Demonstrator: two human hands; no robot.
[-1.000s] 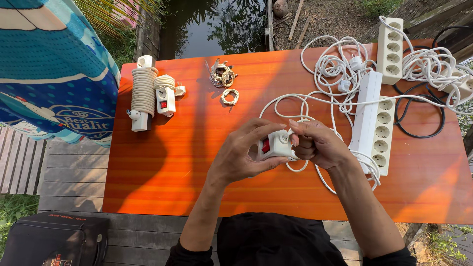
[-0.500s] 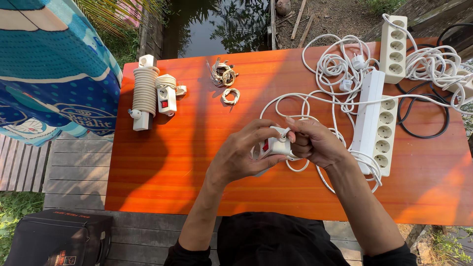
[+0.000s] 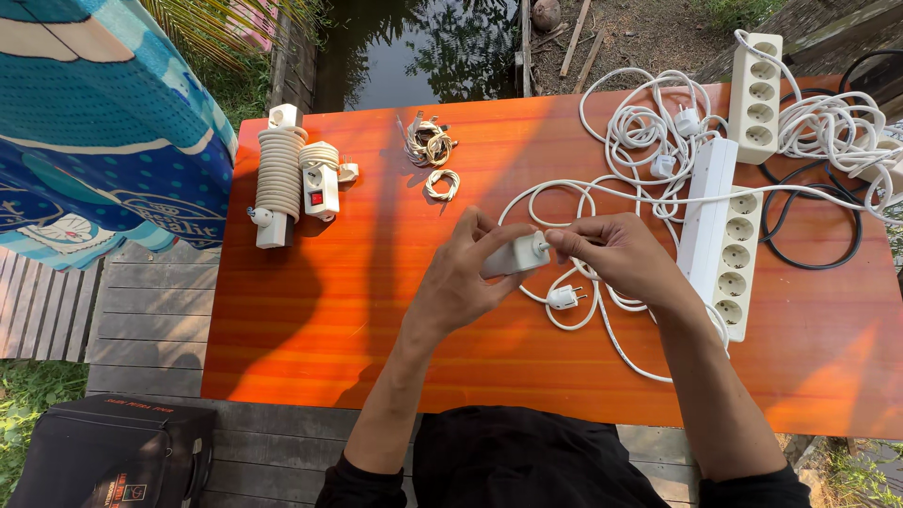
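Hands: left [image 3: 461, 273], right [image 3: 616, 254], fingers gripping one small socket block [image 3: 513, 254] | strips: four

Orange table [image 3: 320, 329] w/ coiled strips [image 3: 282, 174], ties [image 3: 428, 146], long strips [image 3: 720, 240] – loose white cords [image 3: 640, 141].

Bright daylight, sharp img — soft shadows on orange table [image 3: 310, 320], slight wide-angle edge distortion.

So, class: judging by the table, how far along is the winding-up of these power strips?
Done: two wound power strips lie at the far left. In hand: the left hand holds a small white strip while the right hand pinches its cable end. Left: the loose white cables, the long strip, and another strip.
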